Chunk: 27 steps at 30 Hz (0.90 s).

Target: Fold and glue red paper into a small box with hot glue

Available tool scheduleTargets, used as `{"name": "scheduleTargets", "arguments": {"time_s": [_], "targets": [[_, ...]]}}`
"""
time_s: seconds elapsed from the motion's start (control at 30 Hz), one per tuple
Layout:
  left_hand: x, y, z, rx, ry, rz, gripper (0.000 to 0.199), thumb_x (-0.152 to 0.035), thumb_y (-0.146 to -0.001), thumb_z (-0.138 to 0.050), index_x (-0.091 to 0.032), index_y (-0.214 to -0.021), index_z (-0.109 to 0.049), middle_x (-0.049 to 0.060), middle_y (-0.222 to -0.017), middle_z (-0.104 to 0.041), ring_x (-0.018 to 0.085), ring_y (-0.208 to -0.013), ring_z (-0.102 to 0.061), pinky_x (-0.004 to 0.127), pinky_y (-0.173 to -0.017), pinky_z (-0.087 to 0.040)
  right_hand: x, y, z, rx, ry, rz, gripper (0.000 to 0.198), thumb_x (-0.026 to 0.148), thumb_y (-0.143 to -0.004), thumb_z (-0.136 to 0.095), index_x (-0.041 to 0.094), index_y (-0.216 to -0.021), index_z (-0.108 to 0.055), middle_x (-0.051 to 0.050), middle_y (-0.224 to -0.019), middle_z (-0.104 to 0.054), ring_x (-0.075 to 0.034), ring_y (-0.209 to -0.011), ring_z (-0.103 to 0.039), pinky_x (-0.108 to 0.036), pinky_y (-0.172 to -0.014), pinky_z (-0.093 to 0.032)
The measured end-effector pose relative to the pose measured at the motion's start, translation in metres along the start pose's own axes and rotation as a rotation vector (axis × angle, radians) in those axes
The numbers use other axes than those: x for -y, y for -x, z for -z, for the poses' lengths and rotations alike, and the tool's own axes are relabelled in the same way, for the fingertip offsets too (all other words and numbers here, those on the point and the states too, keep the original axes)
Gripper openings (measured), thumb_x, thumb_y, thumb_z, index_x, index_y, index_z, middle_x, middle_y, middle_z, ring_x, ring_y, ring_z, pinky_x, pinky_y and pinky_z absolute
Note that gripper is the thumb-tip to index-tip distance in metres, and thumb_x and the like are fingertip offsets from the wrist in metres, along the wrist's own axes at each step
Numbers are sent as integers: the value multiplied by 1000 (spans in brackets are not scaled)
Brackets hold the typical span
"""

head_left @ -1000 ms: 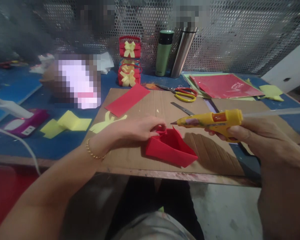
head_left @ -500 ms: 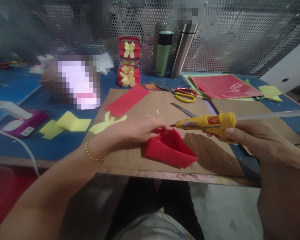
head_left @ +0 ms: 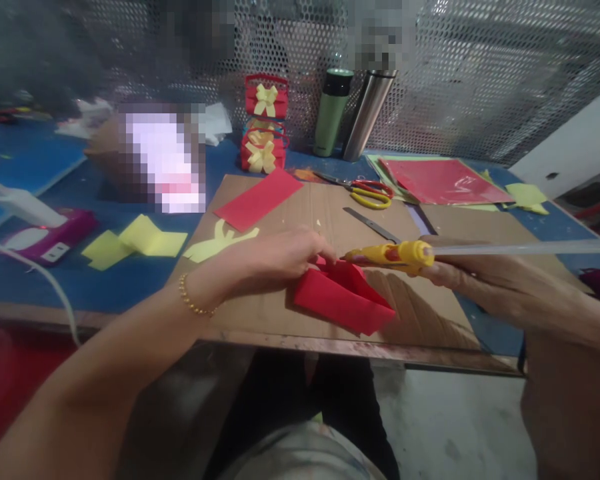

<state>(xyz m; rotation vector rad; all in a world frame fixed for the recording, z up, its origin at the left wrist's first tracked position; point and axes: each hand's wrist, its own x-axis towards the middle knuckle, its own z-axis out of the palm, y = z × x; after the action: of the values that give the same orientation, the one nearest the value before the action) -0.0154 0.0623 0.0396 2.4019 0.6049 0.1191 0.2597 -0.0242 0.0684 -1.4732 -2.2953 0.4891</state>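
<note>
A: What containers are sitting on the table?

B: A green flask (head_left: pixel 331 113) and a steel flask (head_left: pixel 367 113) are standing capped against the mesh wall, so their contents are not showing. Beside them two red gift boxes (head_left: pixel 263 127) with yellow bows are stacking one on the other. The red paper box (head_left: pixel 344 299) is lying on the cardboard sheet (head_left: pixel 430 313) near the table's front edge, its open mouth showing nothing inside.

A: Any writing readable?

B: None. The printing on the glue gun's barrel is blurring too much to read.

A: And the fingers?

B: The left hand (head_left: pixel 275 253) is pinching the box's rim, fingers closed on the red paper. The right hand (head_left: pixel 485 280) is wrapping closed around the yellow glue gun (head_left: pixel 390 255), which is pointing its nozzle at that same rim, right beside the left fingertips. A clear glue stick (head_left: pixel 525 248) is jutting out behind it. Scissors (head_left: pixel 367 191) are lying further back.
</note>
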Motion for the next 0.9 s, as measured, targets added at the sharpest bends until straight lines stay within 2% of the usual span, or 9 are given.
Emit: {"name": "scheduleTargets", "arguments": {"time_s": [0.23, 0.37, 0.5, 0.8, 0.9], "targets": [[-8, 2, 2, 10, -38, 35, 23, -15, -93, -57, -23, -103, -77, 5, -91, -74, 20, -87, -66, 29, -72, -41, 6, -2, 1, -8, 69, 11, 57, 72, -95, -43, 25, -81, -73, -5, -70, -71, -22, -61, -65, -32, -55, -51], [-5, 2, 2, 12, -81, 37, 25, -18, -94, -56, -23, -107, -77, 6, -101, -75, 21, -91, -66, 29, -74, -42, 2, -1, -2, 3, 40, 19, 56, 70, -97, -43, 24, -86, -74, -7, -80, -75, -24, -69, -68, -34, -59, -51], [-2, 1, 1, 8, -87, 33, 26, -19, -94, -57, -23, -112, -76, 7, -106, -75, 21, -95, -67, 30, -78, -44, -3, 1, -7, 8, 24, 9, 53, 70, -97, -44, 27, -87, -73, -6, -75, -72, -24, -65, -65, -34, -57, -49], [-3, 0, 1, 7, -106, 28, 27, -16, -97, -56, -25, -114, -75, 6, -109, -76, 22, -102, -67, 31, -85, -45, -7, 4, -2, 67, 0, -12, 49, 67, -98, -45, 30, -97, -78, -5, -85, -76, -27, -74, -71, -37, -64, -56], [-3, 0, 1, 0, -113, 12, 29, -14, -97, -55, -25, -115, -75, 5, -110, -76, 21, -104, -67, 30, -89, -46, -5, 3, 1, 46, 15, 17, 53, 68, -97, -44, 31, -100, -81, -5, -87, -78, -27, -76, -73, -36, -64, -58]]}}
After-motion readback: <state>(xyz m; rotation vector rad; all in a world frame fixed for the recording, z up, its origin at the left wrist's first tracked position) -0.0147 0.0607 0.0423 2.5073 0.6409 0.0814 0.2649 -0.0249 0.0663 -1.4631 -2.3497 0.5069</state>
